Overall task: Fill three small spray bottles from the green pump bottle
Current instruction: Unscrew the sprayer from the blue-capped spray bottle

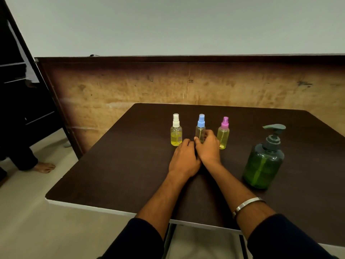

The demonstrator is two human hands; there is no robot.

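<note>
Three small clear spray bottles stand in a row on the dark table (115,161). The white-capped bottle (176,130) on the left and the pink-capped bottle (223,132) on the right both hold yellow liquid. Between them stands the blue-capped bottle (200,128); its visible upper part looks clear. My right hand (208,146) wraps around its lower body. My left hand (184,160) rests on the table beside it, fingers curled and touching the right hand; whether it touches the bottle is unclear. The green pump bottle (264,161) stands upright to the right, capped.
A brown wooden panel (186,85) rises just behind the table. A dark shelf unit (18,90) stands at the far left. Another person's bare foot (44,167) is on the floor at the left, beyond the table's near-left corner.
</note>
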